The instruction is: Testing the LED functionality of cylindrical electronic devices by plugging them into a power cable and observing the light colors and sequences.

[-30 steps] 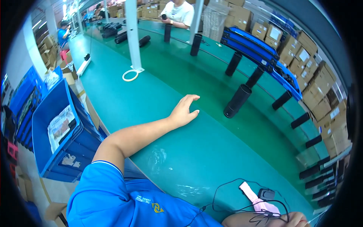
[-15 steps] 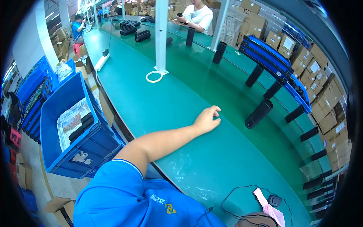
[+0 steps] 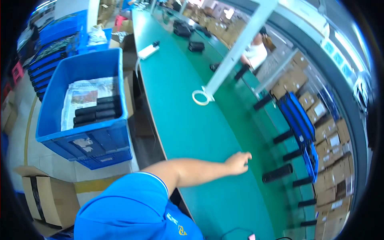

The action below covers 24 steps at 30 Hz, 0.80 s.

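While stretched out over the long, smooth green tabletop [image 3: 180, 120], holding nothing, with fingers loosely curled: a bare left hand [image 3: 239, 163]. Impossible to tell whether touching the surface. Right hand out of view; cannot tell its state. On the tabletop's darker lengthwise band, near the left hand but apart from it, a plain black cylindrical tube [image 3: 277, 173], apparently standing on end.

Farther up the tabletop, a round cream-coloured ring [image 3: 193, 97] lying flat beside the foot of a pale metal post [image 3: 240, 52]. Along the tabletop's left edge, toward its far end, a long white plastic power strip [image 3: 148, 51]. Along the tabletop's right side, a row of black tubes [image 3: 284, 137] and stacked blue trays [image 3: 298, 120]; beyond that side, piled brown cardboard boxes [image 3: 332, 160] and, farther up, a person in a white top [image 3: 258, 55].

Left of the tabletop, a deep blue plastic crate [image 3: 108, 142] with printed newspaper [image 3: 82, 96] and several black cylinders [image 3: 98, 110] inside. Also left, on pale floor tiles, an open brown cardboard carton [image 3: 62, 196].
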Each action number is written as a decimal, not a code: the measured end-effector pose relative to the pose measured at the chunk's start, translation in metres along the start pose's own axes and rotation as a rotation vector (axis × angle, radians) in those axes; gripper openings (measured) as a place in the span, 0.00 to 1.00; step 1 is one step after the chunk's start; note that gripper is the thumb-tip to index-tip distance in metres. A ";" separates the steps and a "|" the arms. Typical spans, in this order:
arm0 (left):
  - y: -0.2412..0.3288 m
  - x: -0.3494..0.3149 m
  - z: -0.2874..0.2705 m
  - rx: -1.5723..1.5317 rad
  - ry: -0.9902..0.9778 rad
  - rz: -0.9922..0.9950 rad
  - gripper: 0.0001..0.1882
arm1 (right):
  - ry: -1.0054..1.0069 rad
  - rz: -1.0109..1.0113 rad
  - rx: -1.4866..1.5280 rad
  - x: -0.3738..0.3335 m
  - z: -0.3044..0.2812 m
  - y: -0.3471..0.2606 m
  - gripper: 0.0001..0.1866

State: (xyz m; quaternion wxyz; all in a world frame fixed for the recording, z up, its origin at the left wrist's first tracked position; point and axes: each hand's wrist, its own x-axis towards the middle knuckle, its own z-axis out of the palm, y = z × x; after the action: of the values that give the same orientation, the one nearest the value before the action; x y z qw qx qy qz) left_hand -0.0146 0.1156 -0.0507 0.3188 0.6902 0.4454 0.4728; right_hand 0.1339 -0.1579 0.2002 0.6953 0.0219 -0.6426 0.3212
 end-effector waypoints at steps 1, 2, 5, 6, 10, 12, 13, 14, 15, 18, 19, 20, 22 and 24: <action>-0.005 0.005 0.002 -0.042 0.074 0.028 0.15 | 0.071 0.061 0.000 0.004 -0.023 0.010 0.16; -0.007 0.001 -0.003 -0.031 0.080 0.030 0.15 | 0.132 -0.015 -0.176 0.008 -0.035 0.035 0.15; -0.018 -0.014 -0.024 -0.123 0.225 0.004 0.10 | 0.709 0.339 -0.656 0.018 -0.034 0.098 0.11; -0.015 -0.012 -0.022 -0.137 0.237 0.056 0.09 | 0.486 0.524 -0.710 0.017 -0.042 0.109 0.04; -0.003 0.001 -0.022 -0.206 0.299 0.189 0.04 | 0.074 0.958 -0.388 0.002 -0.050 0.154 0.10; 0.004 0.004 -0.035 -0.232 0.323 0.169 0.04 | 0.064 1.032 -0.288 -0.006 -0.048 0.178 0.10; 0.005 0.010 -0.047 -0.379 0.417 0.146 0.05 | 0.092 1.128 -0.244 -0.008 -0.044 0.189 0.09; 0.005 0.017 -0.062 -0.527 0.510 0.124 0.06 | 0.121 1.224 -0.200 -0.009 -0.042 0.200 0.10; 0.003 0.022 -0.086 -0.612 0.583 0.076 0.06 | 0.112 1.229 -0.186 -0.012 -0.040 0.212 0.10; -0.022 0.051 -0.172 -0.456 0.939 0.163 0.06 | 0.133 1.325 -0.140 -0.018 -0.039 0.241 0.11; -0.037 0.060 -0.203 -0.420 1.038 0.136 0.06 | 0.140 1.356 -0.124 -0.021 -0.039 0.253 0.12; -0.055 0.068 -0.236 -0.362 1.121 0.133 0.07 | 0.139 1.356 -0.118 -0.025 -0.040 0.265 0.12; -0.081 0.078 -0.293 -0.217 1.243 0.015 0.12 | 0.144 1.403 -0.133 -0.035 -0.045 0.288 0.13; -0.130 0.088 -0.340 0.133 1.190 -0.171 0.17 | 0.148 1.453 -0.149 -0.042 -0.046 0.313 0.13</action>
State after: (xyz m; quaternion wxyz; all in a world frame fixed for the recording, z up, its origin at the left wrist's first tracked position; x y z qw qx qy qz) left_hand -0.3602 0.2545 -0.0119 0.0080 0.2877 0.6297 0.7216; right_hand 0.0272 0.0934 0.0341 0.3479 -0.4787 -0.4665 0.6574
